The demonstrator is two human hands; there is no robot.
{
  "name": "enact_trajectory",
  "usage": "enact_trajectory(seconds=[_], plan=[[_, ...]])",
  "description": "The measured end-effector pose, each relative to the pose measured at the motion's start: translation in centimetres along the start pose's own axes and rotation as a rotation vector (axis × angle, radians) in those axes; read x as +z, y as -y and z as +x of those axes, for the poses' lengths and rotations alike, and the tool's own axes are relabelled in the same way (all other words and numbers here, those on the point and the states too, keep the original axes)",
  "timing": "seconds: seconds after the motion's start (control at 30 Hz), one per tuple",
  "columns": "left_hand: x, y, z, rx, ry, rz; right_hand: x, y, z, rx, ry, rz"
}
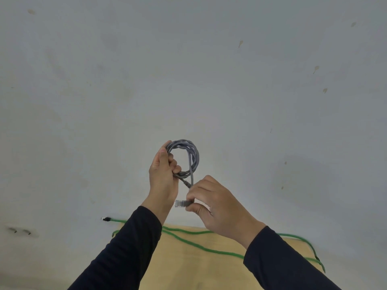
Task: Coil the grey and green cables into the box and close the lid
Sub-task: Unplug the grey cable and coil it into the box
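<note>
- Two dark sleeves [129,248] enter from the lower edge of the head view and rise toward the middle of the frame.
- Below the arms lies a light wooden bench [188,266]; only its top surface shows.
- The green cable [201,246] lies loose and uncoiled across the bench, in two long strands that cross near the left sleeve; its right end curves off the bench edge, and its dark plug [105,219] rests to the left, beyond the bench corner.
- Right hand [217,208]: pinched shut on the free end of the grey cable, thumb and forefinger gripping just behind the clear plug [180,203], which points left.
- Left hand [164,174]: raised, fingers curled around the left side of the grey cable [191,158] and grasping its coil.
- The grey cable forms a small round coil of several turns, held upright in the air above the bench; a short straight length runs down from the coil to the right hand.
- Behind everything stands a pale wall [209,70] with scattered small marks.
- The box is not in view.
</note>
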State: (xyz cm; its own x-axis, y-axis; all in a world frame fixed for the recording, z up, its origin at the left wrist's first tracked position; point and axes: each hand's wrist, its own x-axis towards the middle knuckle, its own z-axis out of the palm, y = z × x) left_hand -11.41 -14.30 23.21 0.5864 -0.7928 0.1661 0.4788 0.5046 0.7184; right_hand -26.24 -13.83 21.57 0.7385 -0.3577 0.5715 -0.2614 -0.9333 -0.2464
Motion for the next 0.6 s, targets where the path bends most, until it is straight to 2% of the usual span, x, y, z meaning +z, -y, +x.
enact_trajectory(seconds=[0.17,0.4,0.6], plan=[[0.7,0.1,-0.5,-0.043,0.073,-0.049,1.0,-0.7,0.2,0.031,-0.064,-0.167],[0.3,0.5,-0.5,-0.087,0.051,-0.018,0.5,-1.8,0.7,0.087,-0.231,-0.405],[0.7,0.9,-1.0,-0.063,0.054,-0.002,0.8,-1.3,0.6,0.097,-0.26,-0.521]])
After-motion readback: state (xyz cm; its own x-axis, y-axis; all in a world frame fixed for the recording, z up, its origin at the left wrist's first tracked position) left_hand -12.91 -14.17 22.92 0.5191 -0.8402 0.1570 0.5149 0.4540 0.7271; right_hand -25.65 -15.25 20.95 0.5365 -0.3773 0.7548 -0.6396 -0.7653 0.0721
